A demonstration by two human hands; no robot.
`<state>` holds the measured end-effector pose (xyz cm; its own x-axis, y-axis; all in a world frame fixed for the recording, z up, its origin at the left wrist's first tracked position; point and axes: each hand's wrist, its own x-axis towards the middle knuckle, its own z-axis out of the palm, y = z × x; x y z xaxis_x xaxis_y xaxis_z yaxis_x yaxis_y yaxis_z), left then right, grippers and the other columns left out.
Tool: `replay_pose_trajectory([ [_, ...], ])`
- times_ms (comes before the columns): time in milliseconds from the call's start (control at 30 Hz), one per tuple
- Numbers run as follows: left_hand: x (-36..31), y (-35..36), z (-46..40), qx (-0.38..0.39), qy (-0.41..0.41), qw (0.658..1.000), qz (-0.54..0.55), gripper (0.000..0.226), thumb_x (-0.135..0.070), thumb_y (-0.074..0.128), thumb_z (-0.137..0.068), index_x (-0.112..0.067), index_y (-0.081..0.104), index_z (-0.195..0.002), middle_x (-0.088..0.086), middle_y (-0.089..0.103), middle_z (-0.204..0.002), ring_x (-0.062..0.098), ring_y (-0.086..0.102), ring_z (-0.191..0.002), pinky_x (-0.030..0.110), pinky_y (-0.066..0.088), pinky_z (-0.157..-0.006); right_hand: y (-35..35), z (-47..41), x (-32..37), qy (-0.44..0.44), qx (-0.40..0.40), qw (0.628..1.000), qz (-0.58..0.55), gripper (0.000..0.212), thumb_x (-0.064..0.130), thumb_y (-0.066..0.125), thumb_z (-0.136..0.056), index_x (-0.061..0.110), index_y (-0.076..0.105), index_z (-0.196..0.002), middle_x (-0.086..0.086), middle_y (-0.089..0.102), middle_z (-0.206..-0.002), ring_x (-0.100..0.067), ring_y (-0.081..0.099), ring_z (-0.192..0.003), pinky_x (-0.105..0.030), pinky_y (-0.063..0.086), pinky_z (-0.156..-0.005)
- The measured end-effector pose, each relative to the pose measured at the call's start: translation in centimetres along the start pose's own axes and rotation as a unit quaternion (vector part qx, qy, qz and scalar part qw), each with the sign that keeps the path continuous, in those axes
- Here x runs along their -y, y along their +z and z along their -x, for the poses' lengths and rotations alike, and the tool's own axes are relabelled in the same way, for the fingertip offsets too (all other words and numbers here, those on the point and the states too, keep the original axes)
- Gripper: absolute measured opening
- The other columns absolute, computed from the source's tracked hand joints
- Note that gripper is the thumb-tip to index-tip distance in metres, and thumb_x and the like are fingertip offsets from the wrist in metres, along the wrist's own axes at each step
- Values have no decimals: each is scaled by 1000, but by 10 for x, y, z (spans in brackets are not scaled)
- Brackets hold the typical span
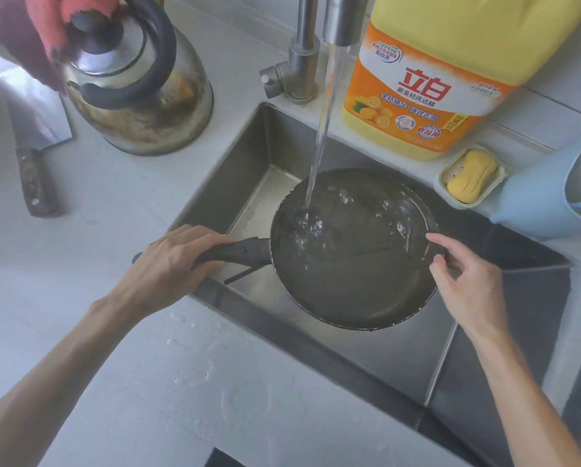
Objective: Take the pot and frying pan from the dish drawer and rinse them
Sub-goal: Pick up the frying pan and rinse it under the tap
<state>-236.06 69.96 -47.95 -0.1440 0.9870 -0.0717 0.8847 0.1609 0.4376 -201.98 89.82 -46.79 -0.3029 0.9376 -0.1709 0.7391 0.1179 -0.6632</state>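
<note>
Left hand (178, 261) has a full grip round the handle of the frying pan (350, 267), keeping it level over the sink (248, 156) so the tap (341, 18) runs into it. Right hand (464, 281) pinches the far rim, steadying the weight. No pot is visible in the head view.

The pale countertop (120, 348) carries a stained kettle (140, 96) at eleven o'clock and a cleaver (34, 143) at ten. A yellow detergent jug (430, 79) and soap dish (471, 178) stand at one to two o'clock, behind the sink (235, 170).
</note>
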Motion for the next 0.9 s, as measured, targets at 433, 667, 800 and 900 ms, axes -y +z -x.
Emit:
replay_pose_trajectory([
  [433,15,-29,-22,-44,-16,999,11,40,-46,54,-81,-24,63,-114,-42,49,-85,0,49,-79,28,45,-69,19,-11,16,-48,-79,987,-134,51,2,58,-85,50,49,-100,17,66,-105,7,63,-91,-15,48,-86],
  [667,14,-37,-39,-37,-40,998,-3,30,-26,70,-81,-27,61,-109,-16,65,-91,22,64,-77,40,50,-71,32,-28,5,26,-59,963,-260,56,-11,60,-79,20,53,-125,4,70,-110,-9,68,-96,-27,52,-92],
  [800,12,-39,-46,-47,-55,997,-29,31,-22,72,-79,-28,62,-108,-23,59,-87,22,61,-78,36,45,-69,30,-37,4,36,-41,961,-272,47,-14,57,-79,5,60,-121,16,72,-96,-2,68,-90,-17,52,-83],
  [900,13,-42,-51,-14,-55,998,-25,32,-24,69,-82,-28,61,-112,-9,65,-100,23,60,-83,37,44,-70,26,-40,3,40,-30,960,-274,48,-13,57,-79,6,59,-124,8,70,-106,-3,68,-92,-19,51,-86],
])
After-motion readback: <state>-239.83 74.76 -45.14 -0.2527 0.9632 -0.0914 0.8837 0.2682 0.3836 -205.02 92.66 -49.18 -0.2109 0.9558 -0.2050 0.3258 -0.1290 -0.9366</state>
